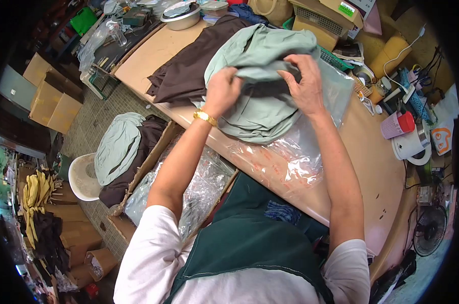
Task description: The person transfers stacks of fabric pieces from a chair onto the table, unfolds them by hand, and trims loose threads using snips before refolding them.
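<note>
On the table, a pale green cloth (262, 121) lies in a rounded, loosely folded heap, with a dark hollow between its folds. My left hand (224, 91) is closed on the left side of a raised fold, thumb and fingers pinched together. At the fold's right end is my right hand (306, 85), its thumb and index finger apart and the thumb tip close against the cloth. That raised fold is blurred. Dark brown cloth (184, 71) lies beside and partly beneath the green heap. Clear plastic bags (295, 167) with red print spread under its near side.
An open carton (153, 157) holding clear plastic stands left of the table. Beyond it, a white chair (82, 177) bears more green and brown cloth. At right are a pink cup (391, 126), a white kettle (411, 146) and a fan (430, 228). A basin (181, 20) sits at the back.
</note>
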Action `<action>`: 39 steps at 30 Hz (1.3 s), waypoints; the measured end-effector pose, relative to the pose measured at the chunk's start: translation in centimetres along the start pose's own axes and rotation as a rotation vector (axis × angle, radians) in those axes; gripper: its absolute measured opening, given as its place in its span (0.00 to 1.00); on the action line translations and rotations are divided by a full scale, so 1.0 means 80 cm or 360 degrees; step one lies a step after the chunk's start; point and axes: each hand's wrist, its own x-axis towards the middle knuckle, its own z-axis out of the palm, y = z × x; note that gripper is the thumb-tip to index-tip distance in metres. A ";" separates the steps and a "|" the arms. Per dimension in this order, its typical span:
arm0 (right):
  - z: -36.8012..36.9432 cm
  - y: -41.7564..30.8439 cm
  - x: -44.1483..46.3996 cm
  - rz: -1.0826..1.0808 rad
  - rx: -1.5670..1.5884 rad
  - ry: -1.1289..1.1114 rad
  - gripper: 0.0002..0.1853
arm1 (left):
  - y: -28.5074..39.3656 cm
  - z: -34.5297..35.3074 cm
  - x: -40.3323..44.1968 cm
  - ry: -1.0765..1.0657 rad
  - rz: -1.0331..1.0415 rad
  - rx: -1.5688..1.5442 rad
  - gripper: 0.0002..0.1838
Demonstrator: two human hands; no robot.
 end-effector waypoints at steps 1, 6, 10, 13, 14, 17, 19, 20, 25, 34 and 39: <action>-0.007 -0.001 -0.002 0.0001 0.0001 -0.0004 0.13 | -0.006 -0.003 0.003 0.0038 -0.0328 -0.0029 0.14; -0.021 0.028 -0.072 -0.0111 0.0021 -0.0894 0.13 | -0.048 -0.012 0.013 0.0154 -0.0605 -0.0454 0.14; -0.009 0.040 -0.070 0.0296 0.0001 -0.0834 0.09 | -0.035 -0.012 0.003 0.0060 -0.0518 -0.0672 0.14; 0.008 0.037 -0.037 0.0246 -0.0021 -0.0393 0.08 | 0.018 -0.036 0.009 -0.0411 -0.0474 -0.0309 0.18; 0.012 0.033 -0.027 0.0245 -0.0019 -0.0391 0.08 | 0.054 -0.047 0.022 -0.0591 -0.0623 -0.0143 0.18; 0.014 0.015 -0.012 0.0291 0.0055 -0.0071 0.08 | 0.007 -0.014 -0.018 -0.0464 0.0068 0.0143 0.14; 0.004 -0.004 -0.023 -0.0047 0.0068 -0.0094 0.08 | -0.016 -0.004 -0.015 -0.0324 -0.0440 -0.0208 0.12; 0.001 0.001 -0.039 -0.0052 0.0220 -0.0518 0.08 | -0.027 0.001 -0.016 -0.0268 -0.0428 -0.0236 0.11; 0.003 0.000 -0.099 -0.0018 0.0192 -0.0963 0.08 | -0.042 0.007 -0.018 -0.0311 -0.0514 -0.0346 0.12; 0.012 -0.024 -0.090 -0.0336 0.0060 -0.0954 0.08 | -0.040 0.006 -0.024 -0.0336 -0.0535 -0.0324 0.15; 0.014 -0.022 -0.078 -0.0021 -0.0053 -0.0758 0.08 | -0.056 0.011 -0.028 -0.0318 -0.0412 -0.0448 0.17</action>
